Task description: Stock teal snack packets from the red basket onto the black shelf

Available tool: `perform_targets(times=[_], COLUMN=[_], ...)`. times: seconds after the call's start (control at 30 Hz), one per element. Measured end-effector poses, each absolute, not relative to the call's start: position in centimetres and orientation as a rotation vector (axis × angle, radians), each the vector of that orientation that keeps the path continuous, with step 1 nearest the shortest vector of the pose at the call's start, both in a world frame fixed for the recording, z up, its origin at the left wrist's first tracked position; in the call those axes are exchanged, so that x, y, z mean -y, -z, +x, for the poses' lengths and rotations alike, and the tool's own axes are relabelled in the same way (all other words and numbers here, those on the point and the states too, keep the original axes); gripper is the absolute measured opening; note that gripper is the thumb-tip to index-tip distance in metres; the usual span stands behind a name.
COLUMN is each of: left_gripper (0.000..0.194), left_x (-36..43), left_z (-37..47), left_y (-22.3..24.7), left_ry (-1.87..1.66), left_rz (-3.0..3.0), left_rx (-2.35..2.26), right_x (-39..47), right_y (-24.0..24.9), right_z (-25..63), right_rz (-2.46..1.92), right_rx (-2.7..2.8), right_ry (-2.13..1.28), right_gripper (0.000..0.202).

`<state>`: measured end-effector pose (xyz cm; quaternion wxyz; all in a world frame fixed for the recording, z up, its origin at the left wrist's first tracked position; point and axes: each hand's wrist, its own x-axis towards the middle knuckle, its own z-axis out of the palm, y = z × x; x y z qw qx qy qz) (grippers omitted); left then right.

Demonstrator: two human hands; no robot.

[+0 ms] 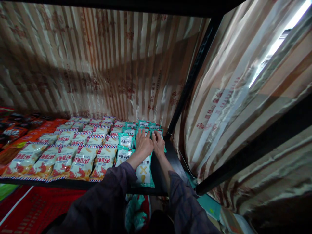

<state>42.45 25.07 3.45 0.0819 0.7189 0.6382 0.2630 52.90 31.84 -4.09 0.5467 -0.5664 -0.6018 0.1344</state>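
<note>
Left hand point(143, 143) and right hand point(158, 143), fingers spread flat, gripping nothing, press down on teal plastic snack packets point(126, 140) on black shelf point(168, 156).

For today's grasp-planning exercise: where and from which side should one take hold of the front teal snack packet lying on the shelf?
Grip the front teal snack packet by its near sealed edge, coming from the open shelf front. It lies flat, that edge is unobstructed, while the left hand and right hand cover packets behind it.
</note>
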Motion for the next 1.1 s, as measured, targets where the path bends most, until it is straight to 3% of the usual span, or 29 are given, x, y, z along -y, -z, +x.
perform_targets(times=[0.77, 1.1], left_gripper=[0.059, 0.05], left_x=[-33.6, -35.3], left_z=[35.6, 36.2], left_y=[-3.2, -2.4], left_ry=[-0.273, -0.17], left_rz=[2.087, 2.262], left_rx=[-2.124, -2.027], right_x=[-35.9, -37.0], right_y=[2.8, 2.6], right_z=[51.2, 50.6], right_rz=[-1.375, -1.42], right_rx=[1.521, 1.549], right_ry=[-0.626, -0.674], right_gripper=[0.057, 0.061])
